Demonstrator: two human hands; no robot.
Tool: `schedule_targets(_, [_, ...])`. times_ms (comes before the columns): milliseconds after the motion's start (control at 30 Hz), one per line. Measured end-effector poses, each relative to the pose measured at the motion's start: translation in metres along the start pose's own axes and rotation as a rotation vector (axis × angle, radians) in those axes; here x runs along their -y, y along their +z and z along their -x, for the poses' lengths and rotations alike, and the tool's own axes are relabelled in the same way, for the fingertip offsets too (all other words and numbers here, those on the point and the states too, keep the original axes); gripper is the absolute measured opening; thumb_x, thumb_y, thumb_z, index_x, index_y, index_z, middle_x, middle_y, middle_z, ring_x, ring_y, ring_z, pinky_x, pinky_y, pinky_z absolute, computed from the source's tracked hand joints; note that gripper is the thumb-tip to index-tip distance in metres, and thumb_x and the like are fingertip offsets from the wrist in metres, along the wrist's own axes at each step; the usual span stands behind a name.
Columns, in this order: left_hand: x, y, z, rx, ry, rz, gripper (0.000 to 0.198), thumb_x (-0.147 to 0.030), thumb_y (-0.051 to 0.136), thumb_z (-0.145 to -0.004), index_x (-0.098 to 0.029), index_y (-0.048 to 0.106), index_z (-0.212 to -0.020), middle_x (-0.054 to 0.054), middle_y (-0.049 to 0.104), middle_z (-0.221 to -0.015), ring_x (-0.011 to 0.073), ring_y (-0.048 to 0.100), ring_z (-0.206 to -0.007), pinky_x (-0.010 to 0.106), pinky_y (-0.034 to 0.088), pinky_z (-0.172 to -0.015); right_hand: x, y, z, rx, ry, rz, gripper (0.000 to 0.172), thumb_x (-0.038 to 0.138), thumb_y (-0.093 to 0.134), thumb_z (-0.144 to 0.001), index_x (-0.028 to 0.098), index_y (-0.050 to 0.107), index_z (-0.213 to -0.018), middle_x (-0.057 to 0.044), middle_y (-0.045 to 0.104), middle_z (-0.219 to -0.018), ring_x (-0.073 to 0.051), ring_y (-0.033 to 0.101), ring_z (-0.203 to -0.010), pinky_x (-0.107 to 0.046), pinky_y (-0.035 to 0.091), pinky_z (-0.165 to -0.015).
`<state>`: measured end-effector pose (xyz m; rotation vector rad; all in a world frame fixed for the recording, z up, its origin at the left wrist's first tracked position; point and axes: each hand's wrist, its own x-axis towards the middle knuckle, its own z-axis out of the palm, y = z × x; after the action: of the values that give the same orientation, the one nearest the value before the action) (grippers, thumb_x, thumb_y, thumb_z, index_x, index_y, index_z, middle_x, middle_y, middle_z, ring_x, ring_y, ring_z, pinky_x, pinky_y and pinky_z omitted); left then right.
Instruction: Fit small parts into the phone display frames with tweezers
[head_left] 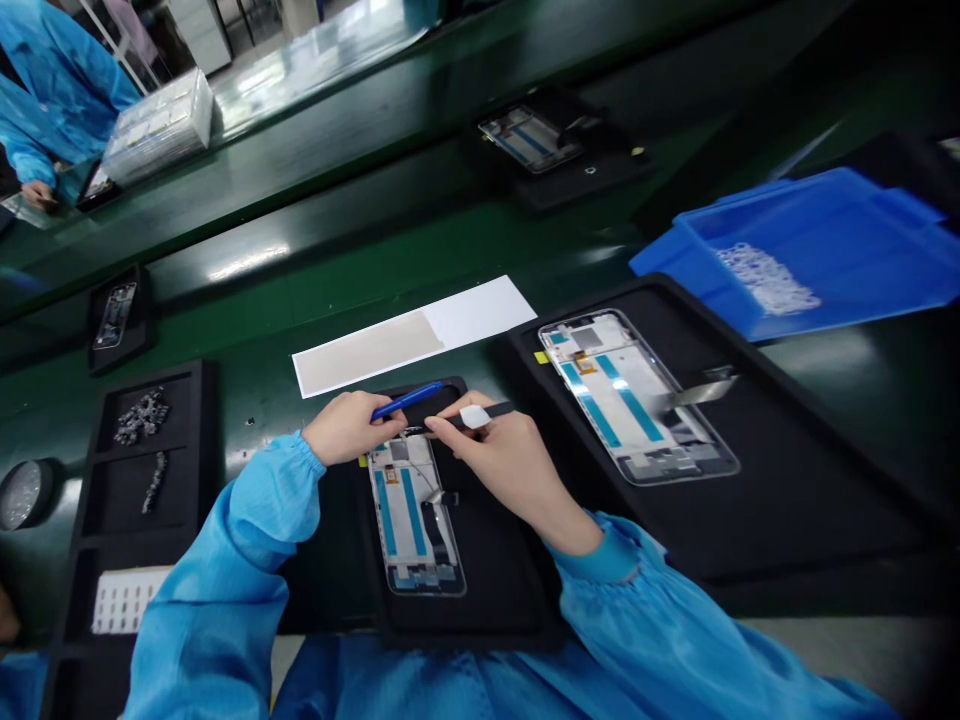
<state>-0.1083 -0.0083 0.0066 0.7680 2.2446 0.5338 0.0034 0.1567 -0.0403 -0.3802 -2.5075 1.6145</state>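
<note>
My left hand is closed around a blue pen-like tool, which points up and to the right. In the fingers of my right hand is a slim dark tool, perhaps tweezers, with a white piece on it. Both hands meet over the top end of a phone frame with two teal strips and a loose flex cable. The frame lies in a black tray. My fingers hide its top edge, so the tool tips' contact there is unclear.
To the right, a second phone frame lies on a larger black tray. Behind it stands a blue bin with small white parts. A white strip lies ahead. At left is a compartment tray with small parts. A co-worker's hand shows far left.
</note>
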Motion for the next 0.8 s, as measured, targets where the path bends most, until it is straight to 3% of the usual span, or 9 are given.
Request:
schedule_targets(133, [-0.005, 0.004, 0.003, -0.042, -0.034, -0.106, 0.019, -0.032, 0.055, -0.085, -0.022, 0.071, -0.087, -0.002, 0.066, -0.07, 0.0144, 0.057, -0.061, 0.024, 0.039, -0.06, 0.0, 0.0, 0.0, 0.011, -0.002, 0.004, 0.035, 0.051, 0.06, -0.088, 0.019, 0.064, -0.075, -0.003, 0.066, -0.066, -0.018, 0.06, -0.056, -0.028, 0.042, -0.054])
schedule_targets(333, [-0.013, 0.009, 0.006, -0.072, -0.111, -0.284, 0.022, -0.035, 0.051, -0.089, -0.027, 0.07, -0.097, 0.001, 0.072, -0.083, 0.021, 0.066, -0.077, 0.027, 0.044, -0.066, 0.0, 0.0, 0.004, -0.026, -0.058, 0.023, 0.032, 0.048, 0.06, -0.088, 0.018, 0.064, -0.077, -0.004, 0.067, -0.07, -0.019, 0.062, -0.062, -0.028, 0.042, -0.056])
schedule_targets(800, [-0.013, 0.01, 0.006, -0.078, -0.136, -0.268, 0.021, -0.036, 0.054, -0.087, -0.029, 0.07, -0.097, -0.001, 0.073, -0.085, 0.0223, 0.068, -0.082, 0.029, 0.048, -0.071, -0.001, 0.005, 0.009, -0.041, -0.173, 0.106, 0.028, 0.045, 0.06, -0.089, 0.02, 0.064, -0.077, -0.004, 0.069, -0.073, -0.021, 0.064, -0.063, -0.028, 0.042, -0.058])
